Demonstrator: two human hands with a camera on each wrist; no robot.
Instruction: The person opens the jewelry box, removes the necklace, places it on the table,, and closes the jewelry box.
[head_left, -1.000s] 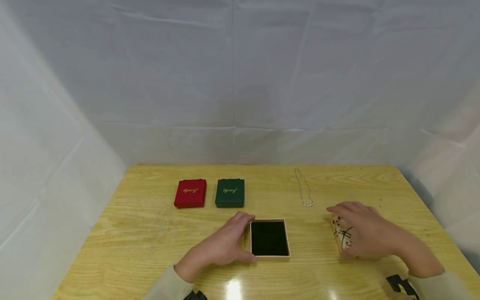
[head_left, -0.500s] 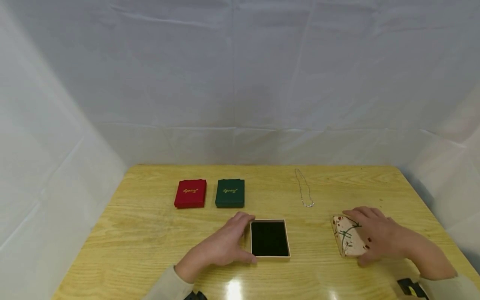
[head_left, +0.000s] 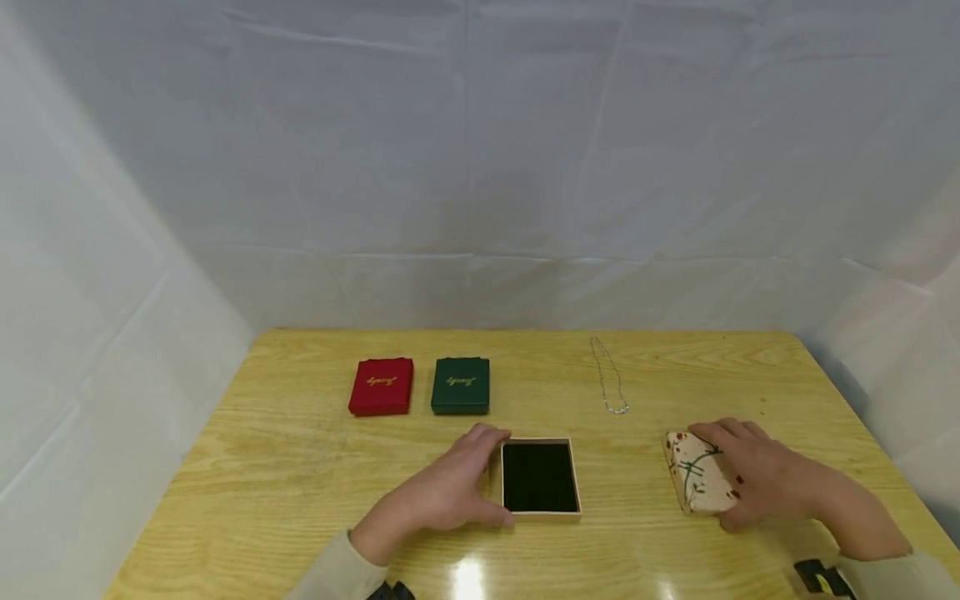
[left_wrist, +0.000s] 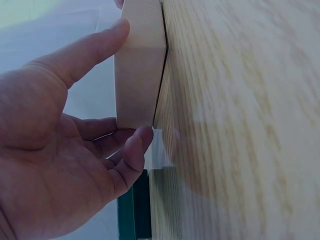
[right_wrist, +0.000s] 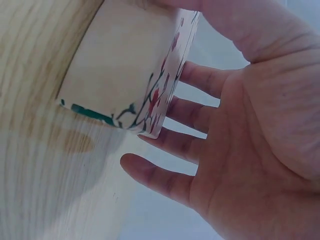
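My left hand (head_left: 457,487) holds a shallow square box base (head_left: 538,515) by its left side, thumb at the near corner and fingers at the far one. Its inside shows a dark lining, and pale plain sides show in the left wrist view. On the right, my right hand (head_left: 772,483) spans the matching box lid (head_left: 693,475), which is cream with red flowers and green stems. The thumb is at its near edge and several fingers are at the far edge, while the little finger (right_wrist: 150,172) stands off the lid. The hand covers the lid's right part.
A silver necklace (head_left: 617,410) lies stretched out behind the gap between base and lid. A red box (head_left: 381,387) and a green box (head_left: 461,386), both with gold lettering, stand at the back left of the wooden table (head_left: 285,500). White cloth (head_left: 480,167) surrounds it.
My right hand has drawn back to the right, uncovering more of the lid, then stayed nearly still. The lid, the base and my left hand have not visibly moved.
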